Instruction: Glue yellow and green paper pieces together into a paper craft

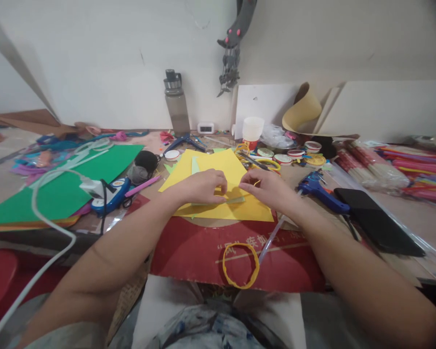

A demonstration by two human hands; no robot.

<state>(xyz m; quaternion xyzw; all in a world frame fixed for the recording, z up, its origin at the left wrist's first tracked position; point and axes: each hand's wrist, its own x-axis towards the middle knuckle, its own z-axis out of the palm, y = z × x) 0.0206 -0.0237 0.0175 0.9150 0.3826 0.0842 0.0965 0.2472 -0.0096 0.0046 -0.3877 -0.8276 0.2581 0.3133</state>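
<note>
Over yellow paper sheets [218,162] on the table, my two hands face each other, a short gap apart. My left hand [203,186] has its fingers curled toward the thumb; anything thin between them blends into the yellow. My right hand [264,188] is pinched, thumb and forefinger close together, and what it holds is too small to make out. A narrow pale green strip [236,199] lies below the fingertips. Closer to me, a yellow ring [223,265] rests on a red board [189,254], beside a clear glue stick [271,240].
At right are a blue glue gun [323,194], a black phone [380,220] and bundled pipe cleaners [417,165]. Green sheets [69,184], a white cable [36,194] and dark yarn [145,162] occupy the left. A bottle [177,106] and paper cups [252,130] stand at the back.
</note>
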